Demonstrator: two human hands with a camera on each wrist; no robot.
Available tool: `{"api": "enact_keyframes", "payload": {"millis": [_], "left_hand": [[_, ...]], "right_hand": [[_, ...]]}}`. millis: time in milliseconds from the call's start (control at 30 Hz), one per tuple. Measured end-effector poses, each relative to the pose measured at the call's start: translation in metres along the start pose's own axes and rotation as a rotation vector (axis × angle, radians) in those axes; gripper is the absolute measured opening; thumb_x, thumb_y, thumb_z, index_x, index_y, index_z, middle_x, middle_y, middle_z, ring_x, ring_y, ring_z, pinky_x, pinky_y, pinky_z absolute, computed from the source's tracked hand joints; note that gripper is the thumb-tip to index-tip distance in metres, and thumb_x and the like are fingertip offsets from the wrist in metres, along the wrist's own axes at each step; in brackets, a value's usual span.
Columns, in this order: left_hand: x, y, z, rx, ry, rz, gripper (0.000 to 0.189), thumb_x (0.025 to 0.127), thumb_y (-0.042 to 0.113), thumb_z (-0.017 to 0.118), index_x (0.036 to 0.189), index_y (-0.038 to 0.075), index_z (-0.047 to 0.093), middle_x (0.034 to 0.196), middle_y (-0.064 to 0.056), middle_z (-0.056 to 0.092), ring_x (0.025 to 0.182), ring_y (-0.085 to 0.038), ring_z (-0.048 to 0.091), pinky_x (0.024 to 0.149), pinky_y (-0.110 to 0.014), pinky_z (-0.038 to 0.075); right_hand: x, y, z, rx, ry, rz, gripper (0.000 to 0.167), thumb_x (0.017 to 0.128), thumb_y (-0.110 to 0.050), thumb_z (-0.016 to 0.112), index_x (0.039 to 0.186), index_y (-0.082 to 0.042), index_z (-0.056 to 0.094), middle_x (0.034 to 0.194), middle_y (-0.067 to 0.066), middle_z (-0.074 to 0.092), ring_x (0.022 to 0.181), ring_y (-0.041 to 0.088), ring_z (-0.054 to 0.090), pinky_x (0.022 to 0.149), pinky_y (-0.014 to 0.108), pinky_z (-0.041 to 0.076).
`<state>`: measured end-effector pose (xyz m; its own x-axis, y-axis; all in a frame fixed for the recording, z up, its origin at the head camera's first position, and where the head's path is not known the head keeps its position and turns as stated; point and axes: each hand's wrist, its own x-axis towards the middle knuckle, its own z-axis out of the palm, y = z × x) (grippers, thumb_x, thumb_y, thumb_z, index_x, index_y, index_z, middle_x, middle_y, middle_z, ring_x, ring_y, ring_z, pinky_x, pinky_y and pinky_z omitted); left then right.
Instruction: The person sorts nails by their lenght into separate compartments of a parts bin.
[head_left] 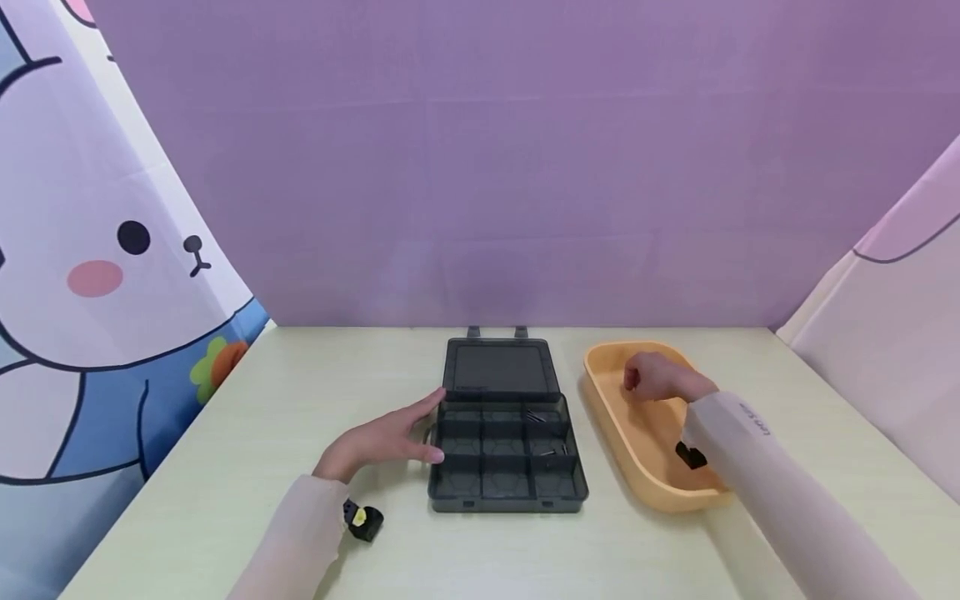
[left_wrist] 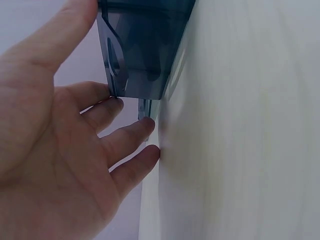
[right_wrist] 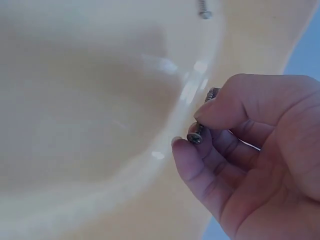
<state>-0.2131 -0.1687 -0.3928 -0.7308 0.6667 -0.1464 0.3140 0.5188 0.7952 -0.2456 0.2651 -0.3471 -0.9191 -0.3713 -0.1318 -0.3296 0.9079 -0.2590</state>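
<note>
My left hand (head_left: 390,437) rests at the left side of a dark see-through compartment box (head_left: 480,506), its fingers extended and fingertips at the box wall (left_wrist: 132,85). The box lies with its lid (head_left: 501,367) laid back. Small metal screws (head_left: 536,417) lie in the back right compartment, and more small metal pieces (head_left: 553,452) in the middle right one. Inside the orange tray (head_left: 637,479), my right hand (head_left: 660,377) pinches a cross-head screw (right_wrist: 195,137) between thumb and fingers. Another screw (right_wrist: 205,11) shows against the tray in the right wrist view.
The tray stands on the pale table (head_left: 300,400), just right of the box, its rim raised all round. A purple cloth wall (head_left: 480,167) rises behind the table's far edge, and a printed cartoon cloth (head_left: 97,350) hangs on the left.
</note>
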Motion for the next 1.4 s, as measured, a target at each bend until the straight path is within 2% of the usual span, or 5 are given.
{"api": "enact_keyframes", "payload": {"millis": [167,733,933,1167,1400], "left_hand": [[0.000,-0.001,-0.001,0.009,0.007,-0.001,0.098,0.085,0.033,0.071,0.155,0.012,0.005,0.162,-0.007,0.004,0.148,-0.032,0.007,0.116,-0.055,0.016],[0.000,0.001,0.001,0.010,0.000,0.005,0.098,0.085,0.033,0.071,0.155,0.011,0.005,0.161,-0.009,0.004,0.148,-0.033,0.007,0.116,-0.055,0.015],[-0.001,0.001,0.001,0.001,0.007,-0.003,0.098,0.085,0.032,0.072,0.155,0.012,0.005,0.161,-0.009,0.005,0.147,-0.033,0.009,0.116,-0.055,0.016],[-0.001,0.001,0.002,0.004,0.007,-0.004,0.098,0.086,0.031,0.071,0.154,0.011,0.005,0.161,-0.010,0.005,0.147,-0.033,0.009,0.116,-0.055,0.016],[-0.001,0.001,0.001,0.011,0.016,-0.006,0.097,0.086,0.032,0.071,0.155,0.013,0.005,0.161,-0.009,0.005,0.147,-0.033,0.009,0.116,-0.055,0.016]], "right_hand": [[-0.004,-0.011,-0.012,0.003,-0.003,-0.035,0.012,0.072,0.003,0.062,0.081,-0.005,0.062,0.076,0.001,0.058,0.067,0.012,0.048,0.060,0.025,0.042],[-0.023,-0.061,-0.038,0.048,-0.016,-0.165,0.017,0.071,0.009,0.058,0.082,-0.004,0.060,0.071,0.000,0.052,0.063,0.011,0.042,0.060,0.025,0.038],[-0.024,-0.081,-0.035,0.056,-0.037,-0.208,0.021,0.071,0.012,0.052,0.082,-0.005,0.059,0.068,-0.003,0.048,0.062,0.010,0.039,0.059,0.024,0.035],[-0.023,-0.101,-0.025,0.044,-0.037,-0.262,0.021,0.072,0.014,0.055,0.080,-0.005,0.059,0.069,-0.003,0.048,0.063,0.009,0.041,0.060,0.022,0.037],[-0.020,-0.116,-0.015,0.061,-0.060,-0.253,0.021,0.073,0.013,0.055,0.082,-0.006,0.060,0.068,-0.003,0.050,0.061,0.009,0.041,0.058,0.022,0.038]]}}
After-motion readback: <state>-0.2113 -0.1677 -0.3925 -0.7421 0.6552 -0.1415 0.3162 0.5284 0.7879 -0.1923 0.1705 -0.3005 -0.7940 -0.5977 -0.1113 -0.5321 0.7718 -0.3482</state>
